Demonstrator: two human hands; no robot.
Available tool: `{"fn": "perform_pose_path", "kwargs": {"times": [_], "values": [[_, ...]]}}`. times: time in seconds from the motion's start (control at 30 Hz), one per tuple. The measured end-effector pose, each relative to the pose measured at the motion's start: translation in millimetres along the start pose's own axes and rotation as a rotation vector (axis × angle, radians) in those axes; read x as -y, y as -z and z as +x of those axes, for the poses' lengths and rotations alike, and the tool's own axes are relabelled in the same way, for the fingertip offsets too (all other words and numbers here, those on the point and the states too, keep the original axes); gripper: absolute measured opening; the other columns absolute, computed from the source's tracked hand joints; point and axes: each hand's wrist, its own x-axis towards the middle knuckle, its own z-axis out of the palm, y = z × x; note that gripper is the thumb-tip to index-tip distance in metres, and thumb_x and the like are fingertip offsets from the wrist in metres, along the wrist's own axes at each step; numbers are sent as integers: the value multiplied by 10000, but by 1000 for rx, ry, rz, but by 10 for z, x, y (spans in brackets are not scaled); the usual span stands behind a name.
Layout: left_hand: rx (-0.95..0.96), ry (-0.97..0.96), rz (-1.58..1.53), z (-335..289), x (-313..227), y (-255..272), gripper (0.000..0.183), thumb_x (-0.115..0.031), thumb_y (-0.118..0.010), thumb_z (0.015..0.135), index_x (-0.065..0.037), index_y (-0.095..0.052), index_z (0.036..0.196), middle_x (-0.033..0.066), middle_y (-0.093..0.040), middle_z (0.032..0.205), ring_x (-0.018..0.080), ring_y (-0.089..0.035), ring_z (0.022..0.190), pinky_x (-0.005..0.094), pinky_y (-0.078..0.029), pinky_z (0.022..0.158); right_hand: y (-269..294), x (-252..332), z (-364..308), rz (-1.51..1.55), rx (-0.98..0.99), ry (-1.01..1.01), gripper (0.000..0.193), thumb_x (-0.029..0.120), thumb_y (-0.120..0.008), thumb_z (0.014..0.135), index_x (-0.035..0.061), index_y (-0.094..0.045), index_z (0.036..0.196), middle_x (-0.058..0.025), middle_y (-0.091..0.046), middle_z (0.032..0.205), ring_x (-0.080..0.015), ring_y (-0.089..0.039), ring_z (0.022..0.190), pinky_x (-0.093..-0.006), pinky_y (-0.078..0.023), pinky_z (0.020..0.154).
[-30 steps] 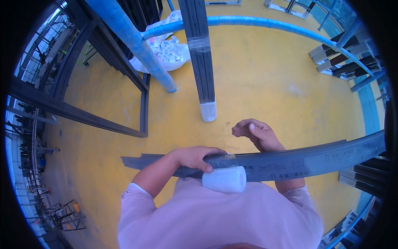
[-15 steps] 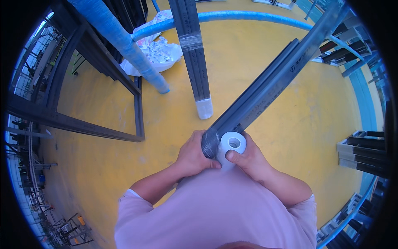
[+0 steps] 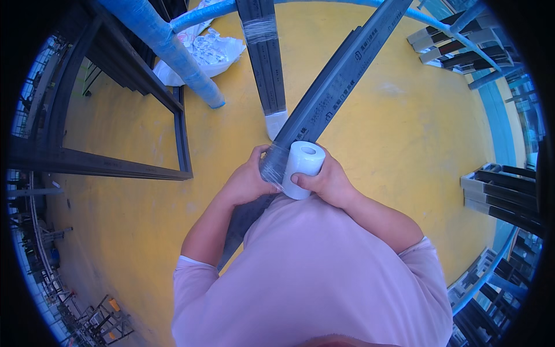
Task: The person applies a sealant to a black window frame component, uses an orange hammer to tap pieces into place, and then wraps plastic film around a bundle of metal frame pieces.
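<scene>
A long bundle of dark grey profiles slants from the upper right down to my hands, with its near part passing below my left forearm and shirt. Clear stretch film is wound around it between my hands. My left hand closes on the bundle's left side at this wrapped stretch. In my right hand is a thick white roll of stretch film, held against the bundle's right side. The thumb lies across the roll, and its hollow core faces up. My right fingers behind the roll are hidden.
Another dark profile bundle with a white-wrapped end stands just beyond. Left are a blue-wrapped post, a white sack and a dark frame. Stacked profiles lie at the right, along a blue rail on the yellow floor.
My hands and the roll sit higher in the picture, and the view has shifted. The roll has tipped to show more of its side. More of the bundle shows below my left hand.
</scene>
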Motion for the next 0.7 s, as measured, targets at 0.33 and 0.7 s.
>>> {"fn": "perform_pose_path", "kwargs": {"times": [0.33,0.7], "values": [[-126,-87,-389,19,-360,299,874,-83,-849,671,94,-375,1384,178,-639,1131,221,-652,1020,325,-510,914,-13,52,269,606,-117,134,605,147,-801,750,24,-496,1258,-79,-611,1129,-194,-613,1035,-367,-506,908],[125,-311,-688,-116,-651,443,928,-318,-857,734,106,-374,1404,183,-572,1276,218,-567,1190,340,-415,1049,37,188,198,895,96,233,759,308,-838,743,40,-456,1342,-90,-603,1181,-216,-602,1109,-384,-503,951]]}}
